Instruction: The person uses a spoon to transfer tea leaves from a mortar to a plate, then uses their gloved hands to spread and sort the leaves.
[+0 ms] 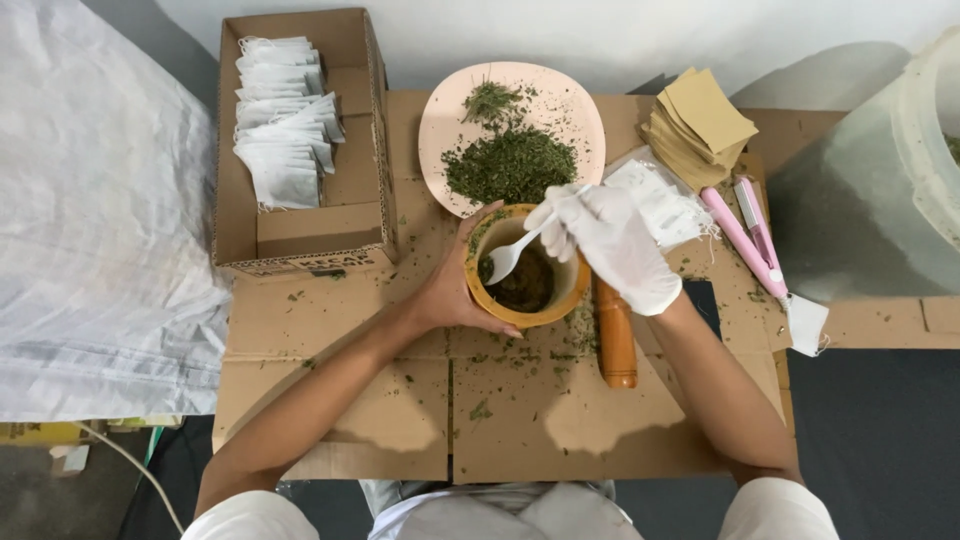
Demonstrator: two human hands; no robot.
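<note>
From the head view, looking straight down, my left hand (455, 290) is bare and cupped around the near left side of the wooden mortar (525, 265), fingers curled against its wall, thumb up at the rim. The mortar stands on the flattened cardboard (340, 330) that covers the floor in front of me, and it holds dark, crushed green herb.

My right hand (610, 240) wears a white glove and is closed in a pinch on the handle of a white plastic spoon (510, 255); the spoon's bowl dips inside the mortar, over the crushed herb. In the same hand a small white filter bag (665, 205) lies across the fingers, its mouth toward the mortar.

Just right of the mortar a wooden pestle (616, 335) lies on the cardboard, touching nothing else that I can make out. Beyond the mortar sits a pale pink plate (565, 100) heaped with dried green leaves (510, 165).

To the left an open cardboard box (300, 235) holds a stack of white filter bags (285, 120). To the right lie a pile of tan paper envelopes (700, 125) and a pink sealing tool (745, 240), with a clear plastic tub (900, 170) at the edge. Green crumbs are scattered over the cardboard around the mortar.
</note>
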